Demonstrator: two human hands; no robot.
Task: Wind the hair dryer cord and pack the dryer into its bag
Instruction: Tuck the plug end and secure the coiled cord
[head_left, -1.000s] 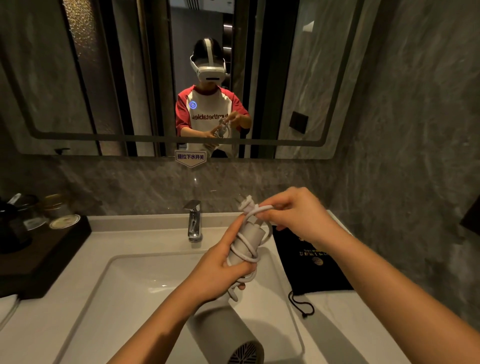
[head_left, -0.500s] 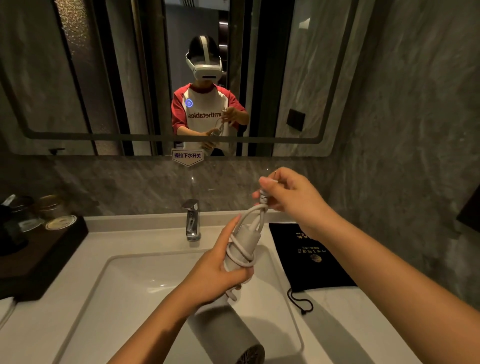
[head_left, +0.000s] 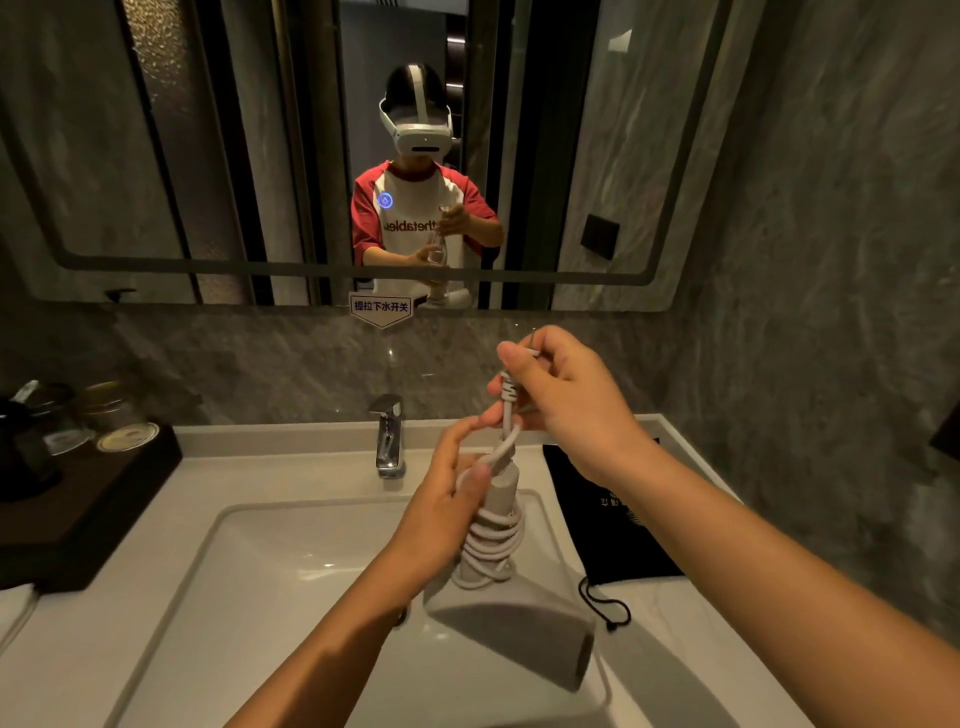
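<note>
A grey hair dryer (head_left: 519, 631) is held over the sink, handle up and barrel low. My left hand (head_left: 447, 509) grips the handle. The white cord (head_left: 493, 545) lies in several coils around the handle. Its last stretch rises to the plug (head_left: 511, 387), which my right hand (head_left: 566, 400) pinches above the handle top. The black drawstring bag (head_left: 608, 514) lies flat on the counter to the right of the sink, beneath my right forearm.
A white basin (head_left: 291, 566) sits below the dryer, with a chrome tap (head_left: 388, 434) behind it. A dark wooden tray (head_left: 78, 499) with jars stands at the left. A mirror fills the wall ahead, and a grey stone wall closes the right side.
My right hand has lifted the plug end upward, pulling the cord's last stretch taut. The dryer barrel has swung to point lower right.
</note>
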